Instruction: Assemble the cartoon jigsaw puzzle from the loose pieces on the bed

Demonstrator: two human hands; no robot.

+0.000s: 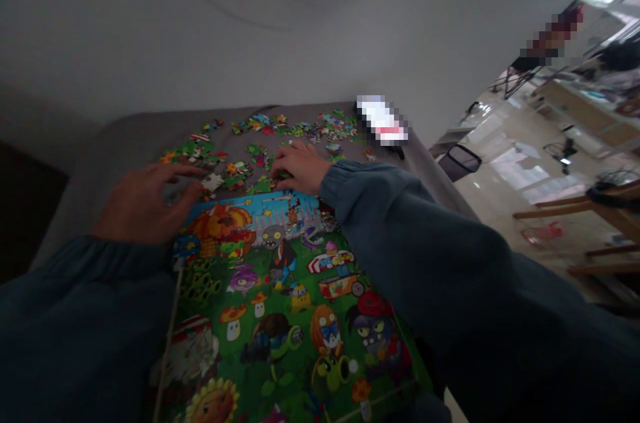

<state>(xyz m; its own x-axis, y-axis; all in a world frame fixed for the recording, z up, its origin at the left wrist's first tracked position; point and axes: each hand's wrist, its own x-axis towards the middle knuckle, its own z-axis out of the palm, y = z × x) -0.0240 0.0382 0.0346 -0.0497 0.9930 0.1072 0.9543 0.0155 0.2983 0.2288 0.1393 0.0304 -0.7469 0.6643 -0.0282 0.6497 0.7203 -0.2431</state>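
A colourful cartoon puzzle board [260, 356] lies closest to me, tilting away towards a grey cloth surface. Loose jigsaw pieces [237, 173] are scattered past its blue top edge. Over on the left, my left hand [150, 200] is open, thumb and forefinger apart, beside a pale upside-down puzzle piece [213, 182]; its other fingers are hidden. My right hand [303, 166] rests just above the board's top edge, its fingers curled down on a green puzzle piece that they mostly cover. Its sleeve passes over the board's right side.
At the back right of the cloth surface [145, 133] lies a phone [381, 120] with a lit screen. More pieces [325, 130] are heaped along the back. A pale wall [250, 43] rises behind. To the right are a tiled floor and wooden furniture [600, 216].
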